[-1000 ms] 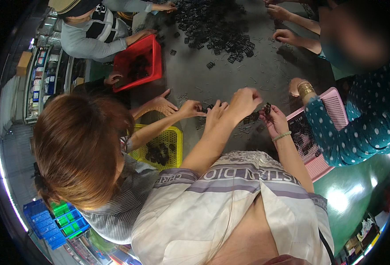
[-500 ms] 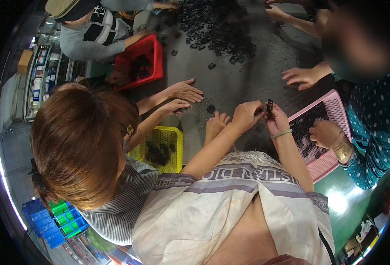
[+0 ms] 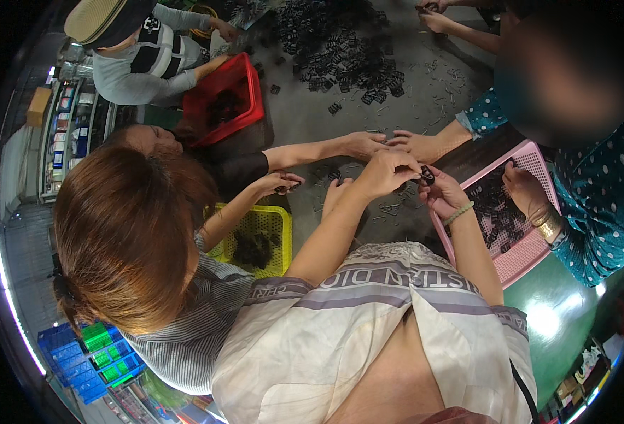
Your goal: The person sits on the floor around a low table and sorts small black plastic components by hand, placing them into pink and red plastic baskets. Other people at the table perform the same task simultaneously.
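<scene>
My right hand (image 3: 445, 196), with a green bead bracelet at its wrist, holds a small black plastic part (image 3: 427, 174) upright between thumb and fingers. The part looks ribbed or slotted. From the left, my left hand (image 3: 391, 173) pinches at the part's near-side edge, thumb and fingertips closed together; exactly what lies between them is hard to make out. Both hands are over the grey table (image 3: 305, 233), beside the pink basket. Under my left forearm another person's hand (image 3: 336, 196) shows in part, near a loose black part (image 3: 334, 174).
A heap of black parts (image 3: 340, 53) covers the far table, with thin scraps (image 3: 432, 88) scattered around. A pink basket (image 3: 549, 180) of parts stands right, a yellow basket (image 3: 286, 244) left and a red bin (image 3: 252, 85) far left. Co-workers' arms (image 3: 312, 152) reach in from both sides.
Two co-workers' hands have come together just beyond my hands, one from the left and one from the right. My left hand has shifted slightly; the black part has tilted in my right fingers.
</scene>
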Motion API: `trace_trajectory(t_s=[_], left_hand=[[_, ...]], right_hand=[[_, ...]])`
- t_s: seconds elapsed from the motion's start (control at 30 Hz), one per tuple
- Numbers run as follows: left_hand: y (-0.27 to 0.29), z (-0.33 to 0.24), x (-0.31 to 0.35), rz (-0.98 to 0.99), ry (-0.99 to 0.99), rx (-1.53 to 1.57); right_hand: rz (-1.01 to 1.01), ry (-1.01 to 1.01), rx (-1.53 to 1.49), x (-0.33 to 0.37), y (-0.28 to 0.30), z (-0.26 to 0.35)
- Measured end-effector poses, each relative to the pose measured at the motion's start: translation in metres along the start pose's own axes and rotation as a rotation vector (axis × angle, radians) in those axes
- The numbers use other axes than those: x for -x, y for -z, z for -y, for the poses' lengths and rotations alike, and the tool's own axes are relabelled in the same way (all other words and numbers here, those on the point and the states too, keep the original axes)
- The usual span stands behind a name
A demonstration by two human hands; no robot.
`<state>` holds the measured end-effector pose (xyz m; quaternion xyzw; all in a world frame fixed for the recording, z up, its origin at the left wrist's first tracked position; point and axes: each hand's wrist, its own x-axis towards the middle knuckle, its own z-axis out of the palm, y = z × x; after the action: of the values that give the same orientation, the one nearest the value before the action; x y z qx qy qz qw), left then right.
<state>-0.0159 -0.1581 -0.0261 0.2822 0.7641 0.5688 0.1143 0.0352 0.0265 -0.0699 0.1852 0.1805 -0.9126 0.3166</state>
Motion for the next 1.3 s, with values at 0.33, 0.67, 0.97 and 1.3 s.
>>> trace_trajectory(t_s=[0.33,0.67,0.97,1.3], left_hand=[[0.010,-0.024,-0.014,-0.024,0.200,0.222],[0.023,-0.029,-0.018,-0.034,0.326,0.371],[0.010,-0.020,-0.020,-0.235,-0.035,-0.119],[0.010,-0.015,-0.002,-0.141,0.283,-0.407]], right_hand=[[0.055,0.104,0.054,0.007,-0.011,0.010],[-0.003,0.231,0.336,0.029,-0.053,0.019],[-0.283,0.434,0.928,0.006,-0.050,0.012],[-0.469,0.392,0.595,0.024,-0.052,0.013]])
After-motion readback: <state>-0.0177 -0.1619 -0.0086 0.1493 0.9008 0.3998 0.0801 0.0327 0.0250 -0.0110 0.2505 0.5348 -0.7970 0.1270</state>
